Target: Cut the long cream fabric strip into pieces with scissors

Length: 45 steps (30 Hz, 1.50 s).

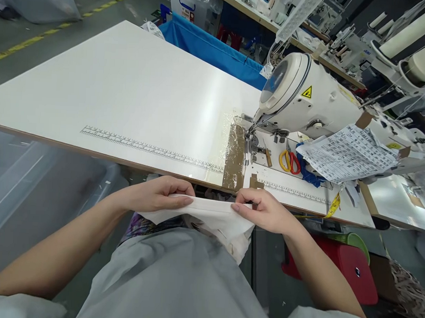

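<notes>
A piece of white fabric (213, 212) is stretched between my two hands, just in front of the table's near edge and above my lap. My left hand (164, 194) pinches its left end between thumb and fingers. At the other end, my right hand (259, 209) grips the edge the same way. The top edge runs nearly straight between them, and the rest hangs in loose folds toward my lap. Beyond my right hand stands a white sewing machine (308, 97), its needle area apart from the fabric.
On the machine bed lie yellow-and-red-handled scissors (289, 162) and a wooden-handled tool (268, 155). A written paper sheet (348, 154) is taped to the machine. A blue cloth bin (211, 47) stands behind the white table (148, 89). A red stool (349, 270) is at lower right.
</notes>
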Each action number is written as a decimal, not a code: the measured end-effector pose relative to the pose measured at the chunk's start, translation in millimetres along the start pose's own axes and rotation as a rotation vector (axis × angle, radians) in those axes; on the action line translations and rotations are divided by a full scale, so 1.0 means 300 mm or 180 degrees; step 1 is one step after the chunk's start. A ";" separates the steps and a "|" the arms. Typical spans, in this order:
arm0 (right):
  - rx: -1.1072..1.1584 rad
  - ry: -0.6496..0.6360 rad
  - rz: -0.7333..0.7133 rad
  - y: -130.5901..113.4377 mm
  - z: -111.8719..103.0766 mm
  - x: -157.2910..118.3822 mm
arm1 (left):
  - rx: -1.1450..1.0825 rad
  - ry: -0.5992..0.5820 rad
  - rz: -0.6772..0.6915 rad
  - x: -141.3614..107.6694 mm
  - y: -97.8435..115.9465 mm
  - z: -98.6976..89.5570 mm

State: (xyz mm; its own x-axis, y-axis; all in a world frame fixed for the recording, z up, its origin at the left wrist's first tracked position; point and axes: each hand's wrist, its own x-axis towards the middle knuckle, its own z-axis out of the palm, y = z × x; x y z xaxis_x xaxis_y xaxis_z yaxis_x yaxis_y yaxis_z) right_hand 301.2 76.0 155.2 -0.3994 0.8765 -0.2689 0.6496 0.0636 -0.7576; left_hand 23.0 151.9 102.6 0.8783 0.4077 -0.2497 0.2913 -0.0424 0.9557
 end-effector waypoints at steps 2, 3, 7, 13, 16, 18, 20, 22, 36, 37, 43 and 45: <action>-0.0063 0.0000 -0.0031 -0.004 0.001 -0.007 | 0.0048 -0.0035 0.0022 -0.006 -0.007 -0.001; -0.0091 0.0008 -0.0054 -0.006 0.002 -0.011 | 0.0068 -0.0058 0.0048 -0.007 -0.011 -0.001; -0.0102 0.0037 -0.0025 -0.009 0.003 -0.032 | 0.0199 -0.0011 0.0280 -0.018 -0.026 -0.006; 0.0014 0.0113 0.0052 0.019 -0.007 -0.072 | 0.0401 0.0250 0.0379 -0.056 -0.046 -0.033; 0.0037 0.0143 0.0061 0.036 -0.008 -0.091 | 0.0445 0.0421 0.0368 -0.070 -0.054 -0.041; -0.0009 0.0145 0.0052 0.041 -0.006 -0.103 | 0.0421 0.0517 0.0354 -0.074 -0.058 -0.042; -0.0075 0.0155 0.0028 0.042 -0.003 -0.113 | 0.0364 0.0618 0.0326 -0.075 -0.060 -0.040; -0.0125 0.0203 -0.0004 0.040 0.001 -0.123 | 0.0292 0.0730 0.0315 -0.074 -0.062 -0.035; 0.0199 0.0540 0.0217 0.144 0.115 -0.164 | -0.1041 0.1874 0.0510 -0.035 -0.046 0.049; 0.0245 0.0584 0.0262 0.155 0.143 -0.156 | -0.1155 0.1950 0.0509 -0.028 -0.038 0.058; 0.0650 0.0967 0.0457 0.193 0.353 -0.067 | -0.1454 0.2368 0.0589 0.031 0.007 0.122; 0.0706 0.0917 0.0335 0.188 0.384 -0.051 | -0.1494 0.2344 0.0678 0.047 0.029 0.143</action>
State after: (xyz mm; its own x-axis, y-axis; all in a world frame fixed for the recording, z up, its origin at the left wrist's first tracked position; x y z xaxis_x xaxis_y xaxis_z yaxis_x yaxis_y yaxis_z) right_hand 269.4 11.1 48.0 -0.1191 0.9730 -0.1979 0.5090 -0.1113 -0.8535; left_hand 54.2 118.3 100.8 0.3834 0.9222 -0.0509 -0.1766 0.1272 0.9760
